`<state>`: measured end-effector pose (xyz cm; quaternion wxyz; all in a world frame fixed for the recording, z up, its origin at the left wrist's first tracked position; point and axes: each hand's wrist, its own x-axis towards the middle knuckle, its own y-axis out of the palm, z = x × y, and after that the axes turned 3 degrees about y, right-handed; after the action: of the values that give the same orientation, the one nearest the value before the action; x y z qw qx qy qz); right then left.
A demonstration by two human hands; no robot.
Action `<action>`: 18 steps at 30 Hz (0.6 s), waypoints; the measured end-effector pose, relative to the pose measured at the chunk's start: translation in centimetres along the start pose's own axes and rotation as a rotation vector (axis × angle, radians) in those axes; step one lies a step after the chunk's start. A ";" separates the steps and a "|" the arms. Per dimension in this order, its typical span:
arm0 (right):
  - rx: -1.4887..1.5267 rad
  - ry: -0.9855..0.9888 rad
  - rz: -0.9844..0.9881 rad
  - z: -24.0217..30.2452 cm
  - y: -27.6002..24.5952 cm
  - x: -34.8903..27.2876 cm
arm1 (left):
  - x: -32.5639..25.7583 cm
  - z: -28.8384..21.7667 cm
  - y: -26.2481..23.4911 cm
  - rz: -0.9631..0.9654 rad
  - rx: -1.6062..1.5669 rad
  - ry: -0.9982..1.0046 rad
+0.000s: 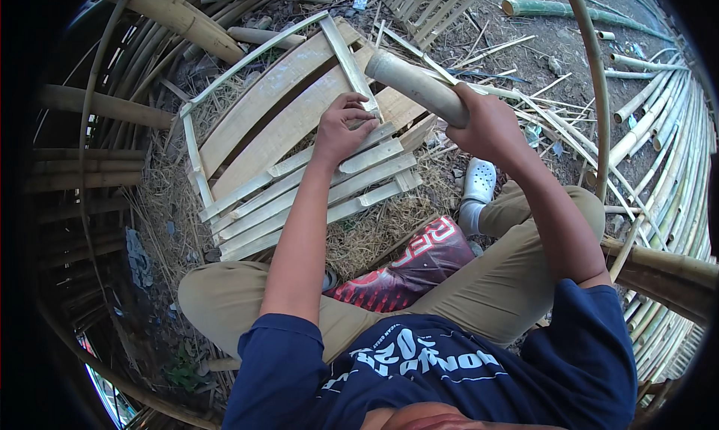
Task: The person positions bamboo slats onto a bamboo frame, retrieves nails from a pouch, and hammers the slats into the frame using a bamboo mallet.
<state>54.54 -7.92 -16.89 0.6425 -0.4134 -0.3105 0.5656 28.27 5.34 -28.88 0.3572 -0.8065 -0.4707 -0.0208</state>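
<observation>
My right hand [490, 127] is wrapped round one end of a short, thick bamboo section [412, 84], whose other end points to the left above the work. My left hand [344, 130] is closed, thumb and fingertips pinched together over a corner of a bamboo strip frame [346, 63]; anything between them is too small to make out. Several split bamboo slats [307, 192] run side by side across the frame's near end, just below that hand. Under the frame lie wide wooden boards [262, 138] with gaps between them.
Bamboo poles [663, 138] are piled along the right, with a green pole [554, 9] at the far right. Another slatted bamboo panel [438, 11] lies at the back. Thick bamboo posts [176, 22] stand at left. A red and black sack [412, 269] lies between my legs, near a white clog [479, 181].
</observation>
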 end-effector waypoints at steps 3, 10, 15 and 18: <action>-0.053 0.019 0.007 -1.0 0.5 0.0 | 0.4 -1.1 -0.3 0.010 -0.074 -0.084; -0.099 0.041 0.054 -1.6 -0.2 -0.1 | 0.5 -2.2 -4.1 0.262 0.198 -0.334; -0.045 0.030 0.036 -1.4 -0.2 -0.3 | -0.3 -2.1 -3.3 0.257 0.297 -0.343; -0.043 -0.005 0.053 -1.5 0.1 -0.3 | -0.6 -2.1 -2.6 0.188 0.230 -0.390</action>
<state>55.73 -8.49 -17.66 0.6176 -0.4338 -0.3130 0.5765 26.52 4.45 -26.08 0.3495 -0.7895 -0.4530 0.2222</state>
